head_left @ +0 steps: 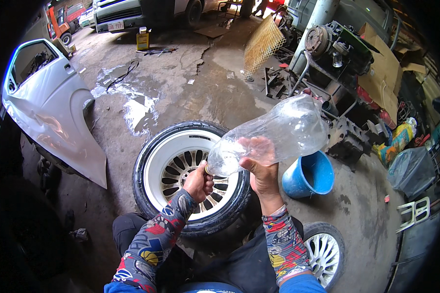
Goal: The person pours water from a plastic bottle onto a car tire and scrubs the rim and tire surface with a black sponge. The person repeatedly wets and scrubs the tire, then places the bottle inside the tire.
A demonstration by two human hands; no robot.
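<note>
A large clear plastic bottle (296, 128), somewhat crumpled, lies tilted in the air with its neck pointing down to the left. At the neck, the fingers of my left hand (198, 183) are closed around the cap (208, 169). My right hand (264, 178) grips the bottle from below, its thumb in front and its fingers showing through the clear plastic. Beneath my hands a car wheel (154, 178) lies flat on the floor, with a black tyre and a pale multi-spoke rim. The inside of the bottle shows no clear liquid level.
A blue bucket (298, 179) stands right of the wheel. Another spoked wheel (327, 254) lies beside my right leg. At left leans a silver car body panel (58, 105). Engine parts (349, 141) and cardboard (381, 78) crowd the right. A yellow can (143, 40) stands farther back.
</note>
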